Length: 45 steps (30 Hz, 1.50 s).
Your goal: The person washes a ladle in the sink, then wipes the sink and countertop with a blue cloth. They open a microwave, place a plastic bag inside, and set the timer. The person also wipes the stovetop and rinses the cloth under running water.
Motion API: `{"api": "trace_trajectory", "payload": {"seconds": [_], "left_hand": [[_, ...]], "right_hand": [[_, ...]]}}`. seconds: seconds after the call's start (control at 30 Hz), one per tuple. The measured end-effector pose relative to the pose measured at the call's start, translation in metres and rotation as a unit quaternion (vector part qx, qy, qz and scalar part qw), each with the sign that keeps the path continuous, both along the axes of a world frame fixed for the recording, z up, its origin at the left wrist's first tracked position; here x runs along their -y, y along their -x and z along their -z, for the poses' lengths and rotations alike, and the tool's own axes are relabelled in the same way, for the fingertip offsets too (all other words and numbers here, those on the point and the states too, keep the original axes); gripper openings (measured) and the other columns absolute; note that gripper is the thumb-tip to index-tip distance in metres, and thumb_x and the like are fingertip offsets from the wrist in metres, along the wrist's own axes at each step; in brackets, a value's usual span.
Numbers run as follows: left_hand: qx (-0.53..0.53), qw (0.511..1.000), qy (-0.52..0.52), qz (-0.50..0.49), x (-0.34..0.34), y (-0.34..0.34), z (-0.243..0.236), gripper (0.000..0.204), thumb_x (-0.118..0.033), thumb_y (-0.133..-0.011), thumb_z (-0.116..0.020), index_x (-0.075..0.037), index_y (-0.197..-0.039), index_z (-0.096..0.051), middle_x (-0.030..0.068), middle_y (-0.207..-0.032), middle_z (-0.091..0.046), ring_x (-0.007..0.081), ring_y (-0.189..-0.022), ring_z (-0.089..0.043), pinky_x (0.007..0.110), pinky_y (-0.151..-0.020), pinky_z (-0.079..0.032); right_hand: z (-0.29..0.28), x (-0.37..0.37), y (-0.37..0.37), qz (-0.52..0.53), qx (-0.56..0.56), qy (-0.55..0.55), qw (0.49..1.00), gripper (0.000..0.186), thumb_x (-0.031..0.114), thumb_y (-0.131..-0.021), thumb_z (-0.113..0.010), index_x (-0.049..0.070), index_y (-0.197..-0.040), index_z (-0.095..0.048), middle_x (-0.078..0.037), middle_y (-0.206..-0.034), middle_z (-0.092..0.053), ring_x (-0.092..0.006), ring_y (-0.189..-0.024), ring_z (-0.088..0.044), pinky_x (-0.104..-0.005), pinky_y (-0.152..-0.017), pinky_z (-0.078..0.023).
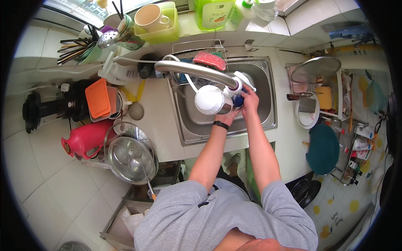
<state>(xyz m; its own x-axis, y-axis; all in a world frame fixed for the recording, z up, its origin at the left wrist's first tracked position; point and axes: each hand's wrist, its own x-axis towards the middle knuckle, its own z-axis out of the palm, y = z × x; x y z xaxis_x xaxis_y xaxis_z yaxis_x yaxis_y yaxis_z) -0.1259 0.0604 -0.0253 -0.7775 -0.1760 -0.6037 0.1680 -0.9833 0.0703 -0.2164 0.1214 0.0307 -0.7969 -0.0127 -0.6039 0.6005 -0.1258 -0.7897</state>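
Observation:
Both my hands are over the steel sink (184, 125), close together beneath the faucet (201, 71). My right hand (250, 102) has its fingers curled against a small dark blue thing (238, 101), whose kind I cannot make out. My left hand (228, 117), with a dark band at the wrist, reaches in just beside it. Its fingers are mostly hidden behind the white round filter (209, 100) fixed to the faucet's end. A red scrubbing sponge (210, 60) lies in the wire rack (197, 47) behind the faucet.
A pan with a glass lid (130, 154) and a red thermos (86, 138) stand to the left. At the right are a white bowl (307, 119) and a dark green board (323, 148). A green bottle (212, 14) and a beige mug (148, 19) line the sill.

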Motion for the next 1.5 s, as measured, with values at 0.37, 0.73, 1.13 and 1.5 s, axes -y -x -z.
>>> {"api": "trace_trajectory", "payload": {"seconds": [0.37, 0.73, 1.13, 1.5], "left_hand": [[0.164, 0.973, 0.147, 0.069, -0.016, 0.049, -0.028, 0.034, -0.025, -0.103, -0.048, -0.001, -0.124, -0.058, 0.0122, -0.121, -0.065, 0.0263, -0.111, -0.063, 0.037, -0.097, -0.052], [-0.190, 0.957, -0.110, 0.188, 0.040, 0.023, -0.007, 0.038, -0.016, -0.099, -0.055, -0.009, -0.136, -0.052, 0.0118, -0.134, -0.058, 0.0322, -0.126, -0.058, 0.058, -0.109, -0.046], [-0.020, 0.808, 0.244, 0.536, 0.034, 0.050, 0.049, 0.031, 0.005, -0.067, -0.078, -0.008, -0.092, -0.066, 0.0070, -0.082, -0.068, 0.0181, -0.070, -0.067, 0.028, -0.053, -0.049], [0.103, 0.640, 0.715, 0.263, -0.016, 0.034, 0.030, 0.028, -0.011, -0.069, -0.078, -0.006, -0.097, -0.071, 0.0206, -0.089, -0.073, 0.0406, -0.085, -0.071, 0.050, -0.074, -0.054]], "right_hand": [[0.033, -0.027, -0.009, -0.304, -0.133, -0.146, 0.932, 0.055, 0.023, -0.100, -0.051, -0.002, -0.148, -0.045, -0.020, -0.155, -0.044, -0.0273, -0.138, -0.047, -0.0346, -0.115, -0.035], [0.015, -0.022, 0.004, -0.319, -0.121, -0.057, 0.938, 0.048, -0.003, -0.086, -0.066, 0.000, -0.134, -0.063, -0.011, -0.120, -0.071, -0.0174, -0.107, -0.066, -0.0316, -0.095, -0.051], [0.043, -0.010, 0.027, -0.194, -0.043, 0.053, 0.979, 0.037, 0.000, -0.092, -0.065, -0.002, -0.129, -0.066, -0.006, -0.099, -0.071, -0.0152, -0.082, -0.067, -0.0303, -0.072, -0.056], [0.083, 0.003, 0.027, -0.102, -0.009, -0.233, 0.967, 0.013, 0.004, -0.090, -0.061, -0.006, -0.084, -0.067, -0.009, -0.066, -0.059, -0.0157, -0.056, -0.056, -0.0358, -0.049, -0.040]]}}
